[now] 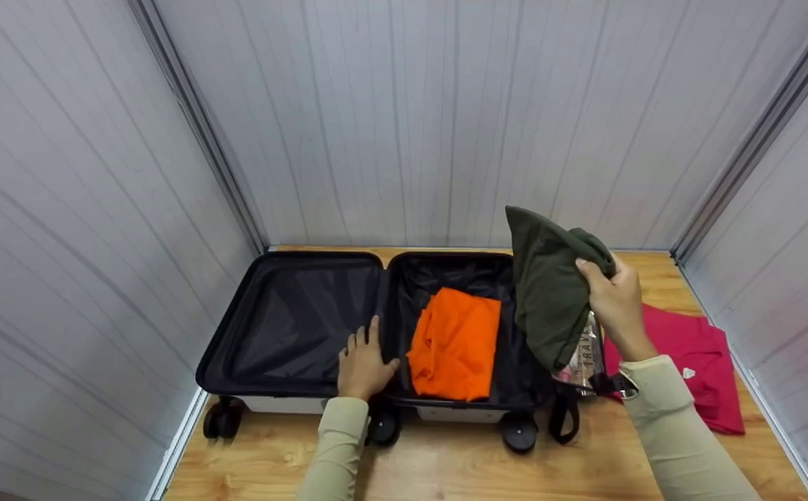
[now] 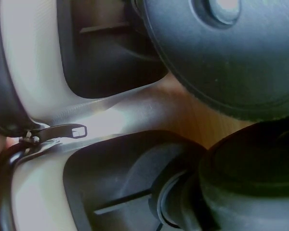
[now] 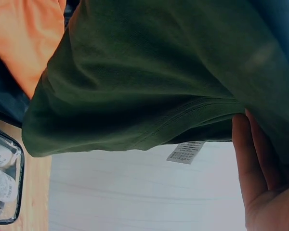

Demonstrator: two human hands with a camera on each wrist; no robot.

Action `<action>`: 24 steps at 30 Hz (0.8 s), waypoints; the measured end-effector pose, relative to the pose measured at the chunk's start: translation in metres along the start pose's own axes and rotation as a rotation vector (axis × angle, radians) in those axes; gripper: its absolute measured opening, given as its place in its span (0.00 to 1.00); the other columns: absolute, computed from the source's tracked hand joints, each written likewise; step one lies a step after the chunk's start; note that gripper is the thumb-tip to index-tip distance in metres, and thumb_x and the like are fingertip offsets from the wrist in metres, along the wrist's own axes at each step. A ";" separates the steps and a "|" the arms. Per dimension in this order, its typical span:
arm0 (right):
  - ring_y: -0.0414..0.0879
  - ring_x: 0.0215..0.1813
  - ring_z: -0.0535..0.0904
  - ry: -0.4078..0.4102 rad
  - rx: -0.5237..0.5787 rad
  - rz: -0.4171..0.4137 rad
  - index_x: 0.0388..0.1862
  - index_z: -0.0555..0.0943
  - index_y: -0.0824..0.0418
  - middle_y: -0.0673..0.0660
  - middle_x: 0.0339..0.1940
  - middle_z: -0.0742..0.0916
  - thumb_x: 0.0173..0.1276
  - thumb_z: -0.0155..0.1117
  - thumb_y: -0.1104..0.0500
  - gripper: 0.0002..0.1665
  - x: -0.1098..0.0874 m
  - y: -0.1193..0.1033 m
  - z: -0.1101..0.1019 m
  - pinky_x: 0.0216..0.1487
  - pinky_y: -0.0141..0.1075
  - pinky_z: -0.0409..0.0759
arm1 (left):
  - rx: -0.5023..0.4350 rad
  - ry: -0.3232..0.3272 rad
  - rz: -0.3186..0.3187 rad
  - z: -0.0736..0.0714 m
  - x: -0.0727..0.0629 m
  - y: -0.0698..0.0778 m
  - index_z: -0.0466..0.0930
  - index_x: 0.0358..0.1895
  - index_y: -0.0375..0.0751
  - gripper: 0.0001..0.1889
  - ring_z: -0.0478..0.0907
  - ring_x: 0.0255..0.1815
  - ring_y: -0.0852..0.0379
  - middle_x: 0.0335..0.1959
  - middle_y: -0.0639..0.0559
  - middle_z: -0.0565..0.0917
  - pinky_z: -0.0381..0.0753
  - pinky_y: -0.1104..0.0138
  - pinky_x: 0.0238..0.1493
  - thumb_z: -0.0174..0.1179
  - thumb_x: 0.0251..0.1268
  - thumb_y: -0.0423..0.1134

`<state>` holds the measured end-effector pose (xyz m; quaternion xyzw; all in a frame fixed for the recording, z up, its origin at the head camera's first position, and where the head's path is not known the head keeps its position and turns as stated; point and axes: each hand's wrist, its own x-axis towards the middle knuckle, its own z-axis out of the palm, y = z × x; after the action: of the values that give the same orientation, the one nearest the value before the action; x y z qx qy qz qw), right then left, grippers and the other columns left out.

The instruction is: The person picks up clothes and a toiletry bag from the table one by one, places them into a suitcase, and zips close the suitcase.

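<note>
My right hand (image 1: 616, 296) grips a folded dark green garment (image 1: 550, 292) and holds it up over the right edge of the suitcase. In the right wrist view the green cloth (image 3: 135, 86) hangs from the fingers, and a white care label (image 3: 185, 152) shows below its hem. The suitcase (image 1: 285, 256) lies spread open on the floor. An orange folded garment (image 1: 456, 344) lies in its right half. My left hand (image 1: 364, 365) rests with spread fingers on the middle hinge side of the left half, holding nothing.
Right of the suitcase, a clear travel pouch (image 1: 588, 351) with bottles lies beside a pink-red folded shirt (image 1: 703, 369). Black wheels (image 1: 519, 433) stick out at the suitcase's near side. In the left wrist view a zipper pull (image 2: 62, 131) shows between the two shells. Pale panel walls (image 1: 417, 125) surround the wooden floor.
</note>
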<state>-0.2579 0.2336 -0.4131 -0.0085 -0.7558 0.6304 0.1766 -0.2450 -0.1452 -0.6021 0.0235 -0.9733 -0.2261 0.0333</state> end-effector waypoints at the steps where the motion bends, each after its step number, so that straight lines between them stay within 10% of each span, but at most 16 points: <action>1: 0.34 0.43 0.82 0.001 0.009 0.001 0.65 0.81 0.66 0.39 0.42 0.87 0.75 0.62 0.58 0.23 0.001 0.001 0.002 0.48 0.25 0.80 | -0.001 -0.001 -0.001 0.000 0.000 0.000 0.50 0.84 0.49 0.49 0.63 0.77 0.32 0.77 0.33 0.65 0.66 0.36 0.70 0.69 0.65 0.54; 24: 0.36 0.41 0.81 -0.049 0.062 -0.079 0.61 0.83 0.68 0.39 0.38 0.87 0.75 0.61 0.61 0.20 -0.001 -0.005 0.023 0.47 0.27 0.80 | -0.013 -0.010 -0.009 0.000 -0.001 -0.002 0.50 0.84 0.49 0.49 0.61 0.78 0.32 0.78 0.34 0.64 0.64 0.36 0.71 0.69 0.65 0.53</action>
<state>-0.2621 0.2106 -0.4119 0.0422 -0.7399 0.6459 0.1833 -0.2441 -0.1470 -0.6034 0.0268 -0.9718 -0.2327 0.0277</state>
